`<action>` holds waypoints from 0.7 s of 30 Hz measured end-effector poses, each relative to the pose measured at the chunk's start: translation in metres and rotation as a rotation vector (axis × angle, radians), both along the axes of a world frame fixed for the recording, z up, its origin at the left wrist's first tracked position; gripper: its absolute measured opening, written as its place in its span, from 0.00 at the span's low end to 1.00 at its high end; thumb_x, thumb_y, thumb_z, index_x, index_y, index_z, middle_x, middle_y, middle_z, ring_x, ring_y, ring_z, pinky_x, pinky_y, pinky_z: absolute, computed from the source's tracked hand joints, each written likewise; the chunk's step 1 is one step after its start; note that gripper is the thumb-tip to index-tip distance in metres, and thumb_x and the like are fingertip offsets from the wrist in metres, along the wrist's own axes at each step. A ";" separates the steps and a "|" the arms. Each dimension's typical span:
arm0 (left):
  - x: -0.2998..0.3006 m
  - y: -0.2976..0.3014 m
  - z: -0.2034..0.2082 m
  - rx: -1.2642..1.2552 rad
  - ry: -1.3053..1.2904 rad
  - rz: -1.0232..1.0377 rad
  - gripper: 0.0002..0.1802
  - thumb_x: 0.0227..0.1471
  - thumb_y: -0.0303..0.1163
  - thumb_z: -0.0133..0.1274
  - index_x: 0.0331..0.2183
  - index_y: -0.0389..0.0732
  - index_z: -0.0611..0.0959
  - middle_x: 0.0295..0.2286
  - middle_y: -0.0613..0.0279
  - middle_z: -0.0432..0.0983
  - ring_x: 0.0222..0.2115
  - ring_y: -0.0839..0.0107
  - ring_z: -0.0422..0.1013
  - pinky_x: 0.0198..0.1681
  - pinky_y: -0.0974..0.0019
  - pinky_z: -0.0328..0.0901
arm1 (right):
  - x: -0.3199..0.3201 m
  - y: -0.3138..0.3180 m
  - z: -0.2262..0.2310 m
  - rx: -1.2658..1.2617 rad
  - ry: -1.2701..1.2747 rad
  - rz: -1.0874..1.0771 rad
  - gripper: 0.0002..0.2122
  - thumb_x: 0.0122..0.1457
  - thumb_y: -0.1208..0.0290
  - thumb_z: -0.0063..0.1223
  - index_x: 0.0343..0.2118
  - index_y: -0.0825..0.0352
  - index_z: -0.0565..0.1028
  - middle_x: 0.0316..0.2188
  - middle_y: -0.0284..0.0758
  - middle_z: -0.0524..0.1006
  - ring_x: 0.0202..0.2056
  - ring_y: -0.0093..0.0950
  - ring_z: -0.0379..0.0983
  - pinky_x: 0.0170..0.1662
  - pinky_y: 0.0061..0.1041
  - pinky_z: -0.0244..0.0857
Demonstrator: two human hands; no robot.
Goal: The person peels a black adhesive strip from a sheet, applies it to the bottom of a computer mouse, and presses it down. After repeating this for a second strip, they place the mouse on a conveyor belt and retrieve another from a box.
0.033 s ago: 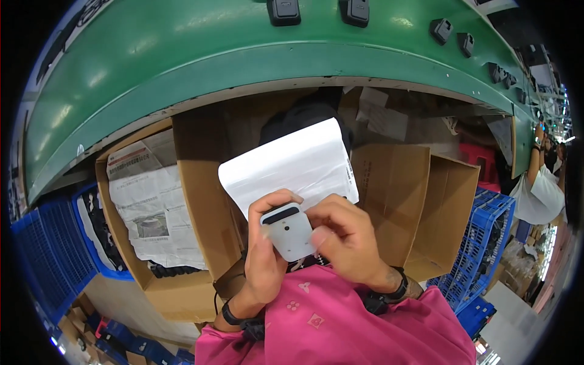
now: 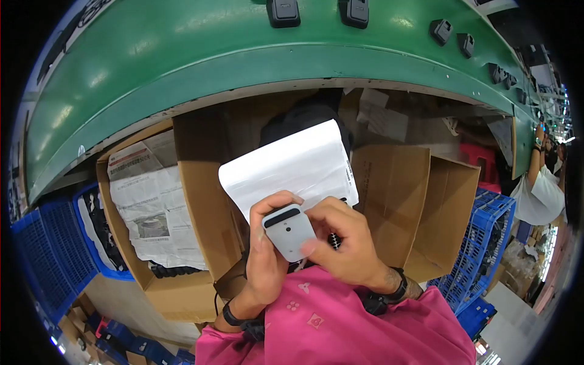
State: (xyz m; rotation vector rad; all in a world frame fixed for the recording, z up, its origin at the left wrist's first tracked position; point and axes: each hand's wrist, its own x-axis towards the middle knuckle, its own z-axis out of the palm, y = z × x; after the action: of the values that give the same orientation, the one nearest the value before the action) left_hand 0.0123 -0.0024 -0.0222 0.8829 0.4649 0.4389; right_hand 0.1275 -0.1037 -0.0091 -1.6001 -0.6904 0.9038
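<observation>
Left hand (image 2: 266, 258) and right hand (image 2: 353, 249) hold a pale device (image 2: 292, 236) near a carton (image 2: 179, 304) containing newspaper (image 2: 143, 191).

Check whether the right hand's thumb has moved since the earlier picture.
Yes. The thumb of the right hand has shifted slightly left and down, farther from the green bench, over the lower right of the pale device.

- 1 left hand (image 2: 266, 264), 1 right hand (image 2: 347, 246): 2 altogether
- 1 pale device (image 2: 288, 236)
- 1 green bench (image 2: 201, 45)
- At least 7 black units (image 2: 285, 13), from here
- 2 open cardboard boxes (image 2: 207, 207)
- At least 2 blue crates (image 2: 474, 249)
</observation>
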 end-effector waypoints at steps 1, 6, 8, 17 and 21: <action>0.000 0.000 -0.001 0.006 0.002 0.000 0.32 0.59 0.52 0.35 0.51 0.34 0.59 0.49 0.52 0.59 0.46 0.69 0.62 0.51 0.66 0.57 | 0.001 0.000 0.003 -0.025 -0.038 0.041 0.11 0.51 0.72 0.57 0.34 0.73 0.74 0.28 0.33 0.70 0.25 0.20 0.65 0.30 0.19 0.61; -0.022 0.004 0.000 0.314 0.139 -0.160 0.28 0.55 0.47 0.46 0.48 0.34 0.65 0.45 0.50 0.68 0.42 0.67 0.67 0.45 0.67 0.61 | 0.016 -0.011 0.000 0.016 -0.028 0.158 0.14 0.44 0.72 0.61 0.34 0.72 0.74 0.28 0.34 0.70 0.25 0.24 0.67 0.29 0.21 0.62; -0.023 0.028 0.022 0.645 0.269 -0.475 0.34 0.49 0.38 0.57 0.54 0.36 0.64 0.39 0.50 0.75 0.36 0.60 0.74 0.38 0.65 0.67 | 0.029 -0.018 -0.001 0.088 -0.236 0.459 0.16 0.42 0.71 0.63 0.34 0.71 0.74 0.29 0.35 0.70 0.26 0.28 0.68 0.29 0.24 0.63; -0.047 0.039 0.013 0.334 0.548 -0.085 0.27 0.52 0.34 0.44 0.54 0.37 0.65 0.39 0.54 0.70 0.35 0.68 0.70 0.43 0.66 0.67 | 0.031 -0.024 -0.023 0.034 -0.474 0.169 0.14 0.46 0.77 0.61 0.38 0.70 0.76 0.28 0.36 0.73 0.25 0.30 0.71 0.27 0.25 0.66; -0.037 0.052 -0.009 0.040 0.439 0.025 0.23 0.54 0.36 0.44 0.51 0.37 0.66 0.40 0.58 0.69 0.32 0.71 0.70 0.38 0.67 0.67 | 0.025 -0.011 -0.025 0.038 -0.626 0.162 0.15 0.45 0.77 0.60 0.38 0.70 0.76 0.26 0.36 0.72 0.26 0.31 0.70 0.28 0.26 0.65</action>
State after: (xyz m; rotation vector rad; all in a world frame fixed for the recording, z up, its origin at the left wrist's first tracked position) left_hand -0.0244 0.0495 -0.0315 1.0160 0.8728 0.2753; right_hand 0.1522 -0.1143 -0.0345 -1.8215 -1.2763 0.4846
